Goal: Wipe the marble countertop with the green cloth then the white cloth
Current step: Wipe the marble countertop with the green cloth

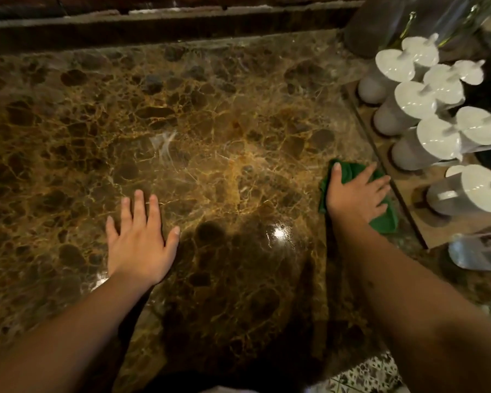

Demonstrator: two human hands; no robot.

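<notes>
I see a wooden tray [408, 182] along the right edge of the frame, w/ round sockets. Grey canisters w/ white lids stand in it, in two rows running from upper right to mid right; nearest one [465, 194] sits at mid right, farthest [420, 52] at top right. Dark jar [366, 29] behind them, top right, blurred. Clear glass item [476, 253] lies just below the tray, lower right. Speckled floor tile [372, 375] at bottom right. Dark ledge [153, 26] across the top.
</notes>
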